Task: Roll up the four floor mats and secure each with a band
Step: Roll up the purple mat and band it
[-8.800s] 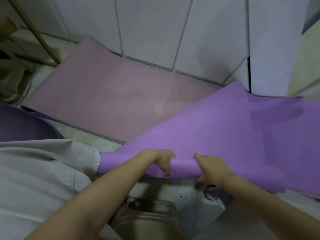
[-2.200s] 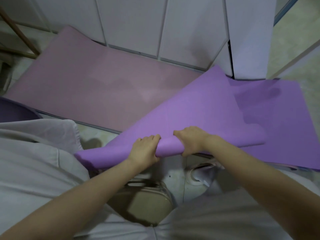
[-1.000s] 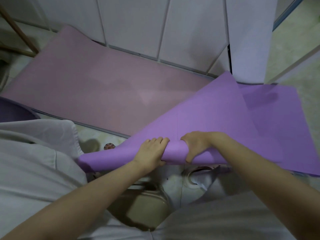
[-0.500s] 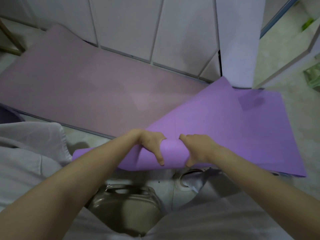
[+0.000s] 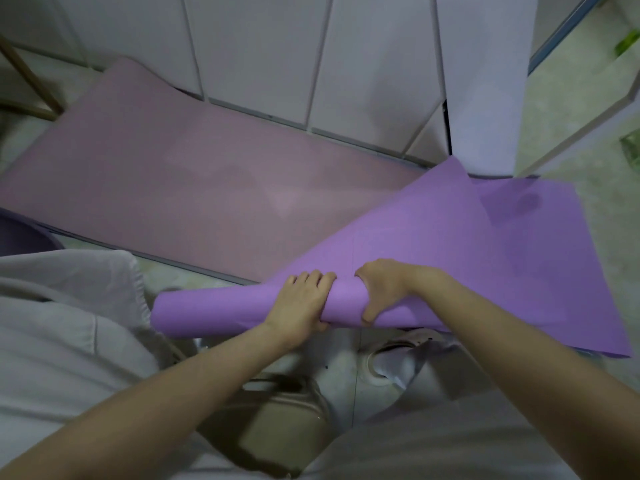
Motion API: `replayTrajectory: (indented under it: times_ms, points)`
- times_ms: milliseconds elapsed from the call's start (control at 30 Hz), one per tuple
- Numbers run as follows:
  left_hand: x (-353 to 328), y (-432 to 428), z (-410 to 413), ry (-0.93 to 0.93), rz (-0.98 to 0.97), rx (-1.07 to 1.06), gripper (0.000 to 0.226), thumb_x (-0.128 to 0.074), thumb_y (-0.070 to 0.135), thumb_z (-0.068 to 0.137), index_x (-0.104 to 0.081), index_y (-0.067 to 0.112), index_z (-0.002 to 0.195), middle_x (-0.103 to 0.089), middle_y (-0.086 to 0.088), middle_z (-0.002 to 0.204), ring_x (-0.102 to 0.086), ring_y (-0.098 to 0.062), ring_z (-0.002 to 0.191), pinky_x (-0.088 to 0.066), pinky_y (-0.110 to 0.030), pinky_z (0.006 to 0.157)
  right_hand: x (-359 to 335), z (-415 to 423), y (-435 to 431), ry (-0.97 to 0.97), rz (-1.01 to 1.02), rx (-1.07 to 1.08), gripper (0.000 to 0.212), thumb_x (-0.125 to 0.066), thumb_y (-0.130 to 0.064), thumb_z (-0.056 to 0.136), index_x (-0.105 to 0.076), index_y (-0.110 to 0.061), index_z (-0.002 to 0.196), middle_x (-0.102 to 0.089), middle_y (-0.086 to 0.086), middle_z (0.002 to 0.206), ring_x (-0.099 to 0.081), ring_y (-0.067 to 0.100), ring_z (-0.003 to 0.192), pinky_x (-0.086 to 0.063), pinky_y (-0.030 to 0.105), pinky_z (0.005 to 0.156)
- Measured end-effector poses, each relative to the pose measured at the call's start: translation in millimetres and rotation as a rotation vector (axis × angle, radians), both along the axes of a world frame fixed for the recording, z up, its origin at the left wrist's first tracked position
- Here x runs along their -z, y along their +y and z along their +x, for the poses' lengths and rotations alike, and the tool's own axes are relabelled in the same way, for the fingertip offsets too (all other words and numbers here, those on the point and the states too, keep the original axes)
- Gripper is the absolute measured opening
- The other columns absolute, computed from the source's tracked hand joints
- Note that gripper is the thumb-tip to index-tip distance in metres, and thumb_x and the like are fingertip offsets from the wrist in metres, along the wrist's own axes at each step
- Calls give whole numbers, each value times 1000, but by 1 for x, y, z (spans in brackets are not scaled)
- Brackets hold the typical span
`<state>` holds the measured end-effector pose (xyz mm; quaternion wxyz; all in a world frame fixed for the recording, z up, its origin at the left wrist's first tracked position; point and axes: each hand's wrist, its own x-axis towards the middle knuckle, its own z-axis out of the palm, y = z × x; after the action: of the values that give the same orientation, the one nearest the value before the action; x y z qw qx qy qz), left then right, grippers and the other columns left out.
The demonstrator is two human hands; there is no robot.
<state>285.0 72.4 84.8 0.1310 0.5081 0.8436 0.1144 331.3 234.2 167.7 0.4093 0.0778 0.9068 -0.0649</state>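
Note:
A bright purple floor mat (image 5: 450,244) is partly rolled, its rolled end lifted in front of me and the loose sheet trailing away to the right over the floor. My left hand (image 5: 299,303) grips the roll from the near side, fingers curled over its top. My right hand (image 5: 381,289) grips the roll just to the right, thumb under it. A pink mat (image 5: 194,188) lies flat on the floor along the wall behind. No band is in view.
White panelled cupboard doors (image 5: 263,53) stand behind the pink mat. A wooden frame leg (image 5: 31,84) is at the far left. A dark purple rounded object (image 5: 20,237) shows at the left edge. My shoes (image 5: 284,424) and grey trousers fill the near floor.
Over the last seconds both hands have turned the roll, which is now thicker. My left hand shifted from a reach over the roll to a grip on its near side.

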Motion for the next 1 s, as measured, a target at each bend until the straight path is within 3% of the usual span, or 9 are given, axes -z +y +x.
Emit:
replayTrajectory:
  times_ms: [67,200,367,500,600,700,833,1000]
  points:
    - [-4,2,-9,-111,-45,21,64,-71,38,73,-44,14,127,-55,-7,118,-52,-29,107,-40,-37,86,2,-1,0,-53,-36,49,58,-79,-45,63,-59,-17,110,-64,0,100,-59,22,86,-49,29,75]
    - [-12,10,-21,-231,-80,57,58,-76,42,70,-49,14,113,-63,-8,111,-57,-31,100,-43,-35,77,0,2,1,-61,-36,75,66,-77,-50,65,-54,-19,119,-62,0,114,-58,22,94,-49,32,83]
    - [-25,30,-33,-398,-233,169,61,-82,37,67,-54,16,117,-62,-4,117,-56,-25,105,-41,-27,81,-14,20,2,51,111,-39,72,-76,-51,66,-43,-21,123,-60,2,116,-58,25,102,-38,27,73]
    - [-29,36,-50,-659,-381,210,61,-87,34,64,-59,18,116,-64,3,110,-60,-19,101,-47,-25,88,-13,34,-5,182,285,-186,80,-76,-49,64,-38,-14,125,-55,6,118,-57,28,105,-41,33,78]
    - [-28,35,-55,-741,-437,229,64,-87,33,63,-59,21,118,-64,5,113,-61,-18,104,-50,-30,93,-8,37,-9,237,318,-200,75,-74,-45,67,-38,-12,124,-55,8,116,-58,29,103,-42,35,77]
    - [-24,30,-48,-637,-420,218,74,-85,37,66,-49,17,127,-57,1,123,-55,-20,112,-43,-27,96,-3,32,-8,251,288,-177,68,-73,-40,68,-40,-13,120,-60,9,113,-61,30,101,-44,35,76]
    - [-16,14,-30,-497,-188,75,75,-82,35,68,-40,17,127,-55,-5,123,-54,-25,109,-41,-30,85,-4,18,-4,234,264,-193,62,-73,-42,69,-45,-14,118,-63,8,111,-60,30,99,-37,31,69]
    - [-3,2,2,-77,10,-41,79,-73,36,70,-38,13,137,-50,-7,124,-50,-30,114,-37,-37,94,-10,-2,-2,92,134,-113,64,-77,-46,66,-53,-14,116,-63,5,109,-59,27,97,-40,28,71]
